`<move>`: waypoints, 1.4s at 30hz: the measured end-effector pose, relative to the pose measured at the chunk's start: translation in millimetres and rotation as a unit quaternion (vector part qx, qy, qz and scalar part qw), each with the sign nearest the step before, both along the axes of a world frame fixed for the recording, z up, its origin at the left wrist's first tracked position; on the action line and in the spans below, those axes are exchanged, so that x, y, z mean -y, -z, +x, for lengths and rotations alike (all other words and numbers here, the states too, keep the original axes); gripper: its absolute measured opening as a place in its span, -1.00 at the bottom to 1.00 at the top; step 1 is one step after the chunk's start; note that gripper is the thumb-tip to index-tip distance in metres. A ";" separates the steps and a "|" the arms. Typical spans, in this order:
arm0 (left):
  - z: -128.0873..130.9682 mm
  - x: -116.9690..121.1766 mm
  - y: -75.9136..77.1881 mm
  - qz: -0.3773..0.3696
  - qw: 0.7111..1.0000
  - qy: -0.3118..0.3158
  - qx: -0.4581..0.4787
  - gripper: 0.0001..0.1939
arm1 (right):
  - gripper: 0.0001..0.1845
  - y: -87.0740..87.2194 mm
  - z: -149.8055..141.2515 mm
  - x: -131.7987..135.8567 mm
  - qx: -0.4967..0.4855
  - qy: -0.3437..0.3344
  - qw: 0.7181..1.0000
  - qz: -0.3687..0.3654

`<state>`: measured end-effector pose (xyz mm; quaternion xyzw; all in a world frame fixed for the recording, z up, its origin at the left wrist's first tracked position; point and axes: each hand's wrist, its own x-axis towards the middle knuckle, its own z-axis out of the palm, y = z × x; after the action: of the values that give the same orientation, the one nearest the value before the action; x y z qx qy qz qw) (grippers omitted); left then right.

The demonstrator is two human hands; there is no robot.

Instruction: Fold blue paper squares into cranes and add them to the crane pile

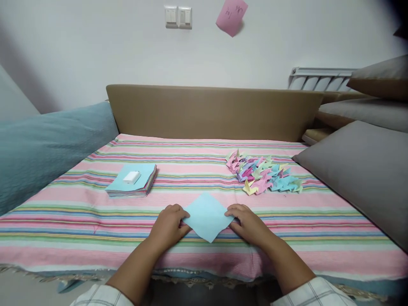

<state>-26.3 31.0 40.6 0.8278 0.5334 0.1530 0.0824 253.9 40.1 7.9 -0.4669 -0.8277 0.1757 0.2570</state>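
Note:
A light blue square of paper (206, 216) lies like a diamond on the striped cloth (95, 221), close to the front edge. My left hand (168, 225) pinches its left corner with curled fingers. My right hand (247, 221) pinches the right corner the same way. The paper rests flat between both hands.
A stack of coloured paper sheets (132, 182) with a small white block (131, 177) on top sits at the left. A heap of folded paper cranes (263, 174) lies at the right. Grey cushions (360, 178) border the right side, a teal blanket (41, 148) the left.

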 end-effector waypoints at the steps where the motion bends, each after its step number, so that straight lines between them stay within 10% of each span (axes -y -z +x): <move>1: -2.1 -1.3 -0.1 -0.002 1.000 -0.012 0.006 -0.81 | -0.71 0.1 1.3 -0.9 -0.001 0.007 1.000 -0.005; 27: 7.0 -3.1 2.7 0.048 0.987 -0.153 -0.034 -0.83 | -0.75 3.7 -14.3 -5.5 0.032 0.168 0.985 0.002; 33: 43.3 20.0 25.1 0.126 0.987 0.087 -0.040 -0.68 | -0.81 7.5 -14.9 -4.7 0.012 0.182 0.983 0.007; 42: 65.1 35.5 40.5 0.050 0.989 0.106 -0.095 -0.28 | -0.76 -3.6 -30.2 14.8 0.030 0.148 0.984 0.093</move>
<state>38.8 -4.5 0.1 0.8935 0.4399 0.0905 0.0057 223.7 25.2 11.4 -0.5634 -0.7694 0.0438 0.2978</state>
